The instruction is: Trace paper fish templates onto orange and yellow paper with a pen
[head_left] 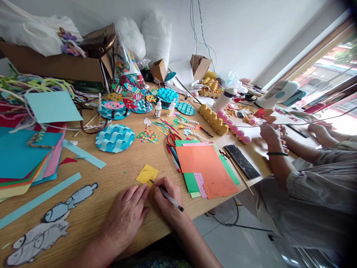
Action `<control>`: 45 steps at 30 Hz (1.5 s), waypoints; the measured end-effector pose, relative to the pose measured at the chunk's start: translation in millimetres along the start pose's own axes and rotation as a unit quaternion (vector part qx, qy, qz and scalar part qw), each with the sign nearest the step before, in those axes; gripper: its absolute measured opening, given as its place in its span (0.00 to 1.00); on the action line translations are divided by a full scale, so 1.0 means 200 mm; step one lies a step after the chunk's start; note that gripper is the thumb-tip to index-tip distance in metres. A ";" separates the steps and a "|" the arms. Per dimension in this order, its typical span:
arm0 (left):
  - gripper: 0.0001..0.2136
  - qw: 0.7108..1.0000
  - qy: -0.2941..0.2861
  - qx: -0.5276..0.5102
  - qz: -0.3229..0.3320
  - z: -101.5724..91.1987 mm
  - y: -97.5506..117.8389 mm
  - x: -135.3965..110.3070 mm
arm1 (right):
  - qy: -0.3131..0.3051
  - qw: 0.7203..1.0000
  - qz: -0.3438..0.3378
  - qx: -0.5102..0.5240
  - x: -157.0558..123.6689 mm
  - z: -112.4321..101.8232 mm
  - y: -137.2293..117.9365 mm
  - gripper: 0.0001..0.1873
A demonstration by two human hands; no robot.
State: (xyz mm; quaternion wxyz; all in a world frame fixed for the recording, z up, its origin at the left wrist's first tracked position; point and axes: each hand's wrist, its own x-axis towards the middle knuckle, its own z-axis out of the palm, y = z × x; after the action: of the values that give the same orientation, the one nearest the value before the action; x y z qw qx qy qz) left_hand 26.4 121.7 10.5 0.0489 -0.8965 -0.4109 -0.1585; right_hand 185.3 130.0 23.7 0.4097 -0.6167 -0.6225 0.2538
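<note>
A small piece of yellow paper (147, 173) with thin drawn lines lies on the wooden table in front of me. My right hand (169, 197) grips a pen (173, 201), whose tip meets the paper's lower right part. Flat beside it, my left hand (126, 206) has its fingers stretched out, their tips at the lower edge of the yellow paper. To the left lie paper fish cut-outs (40, 238) with dark outlines. Right of my hands is a stack of coloured sheets with orange paper (205, 167) on top.
Red-handled scissors (173, 139), markers (174, 158) and confetti (147, 137) lie ahead. Glue bottles (157, 108) stand near blue wavy paper discs (115, 137). Coloured paper (25, 152) is piled left. At right, another person's hands (272, 137) work beside a phone (242, 162).
</note>
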 end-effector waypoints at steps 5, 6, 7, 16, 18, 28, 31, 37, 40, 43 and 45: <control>0.16 1.000 0.013 0.000 0.010 0.00 -0.01 0.00 | 0.009 1.000 -0.011 0.005 0.00 0.00 0.00 0.06; 0.16 1.000 0.013 0.001 0.009 0.00 -0.01 0.00 | 0.011 1.000 -0.012 0.007 0.00 0.00 0.00 0.06; 0.16 1.000 0.013 0.001 0.008 0.00 -0.01 0.00 | 0.011 1.000 -0.013 0.009 0.00 0.00 0.00 0.06; 0.16 1.000 0.013 -0.004 -0.010 -0.01 0.00 0.01 | -0.010 0.999 -0.010 0.044 0.01 0.00 0.00 0.06; 0.16 1.000 0.010 -0.007 -0.011 -0.01 0.00 0.00 | -0.021 0.999 -0.011 0.038 0.01 0.00 -0.01 0.06; 0.16 1.000 0.020 -0.008 -0.005 0.01 0.00 0.00 | -0.039 0.999 -0.020 0.019 0.02 -0.01 -0.02 0.06; 0.16 1.000 0.026 -0.013 0.000 0.00 0.00 0.00 | -0.038 0.999 -0.016 0.017 0.02 -0.01 -0.01 0.06; 0.16 1.000 0.024 -0.015 0.000 -0.01 0.01 0.00 | -0.042 0.999 -0.015 0.010 0.02 -0.01 -0.02 0.06; 0.16 1.000 0.010 -0.014 -0.013 -0.01 0.01 0.00 | -0.041 0.999 -0.015 0.007 0.02 -0.01 -0.02 0.06; 0.16 0.999 -0.006 -0.015 -0.027 -0.01 0.01 0.00 | -0.035 0.999 -0.015 0.008 0.01 -0.01 -0.01 0.06; 0.16 1.000 -0.012 -0.014 -0.025 -0.01 0.01 0.00 | -0.035 0.999 -0.010 0.011 0.01 -0.01 -0.01 0.06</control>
State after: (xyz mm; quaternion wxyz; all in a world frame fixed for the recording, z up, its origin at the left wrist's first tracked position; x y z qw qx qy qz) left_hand 27.3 119.5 11.4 0.0271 -0.8883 -0.4317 -0.1545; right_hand 185.4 132.0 27.0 0.3967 -0.5965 -0.6398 0.2783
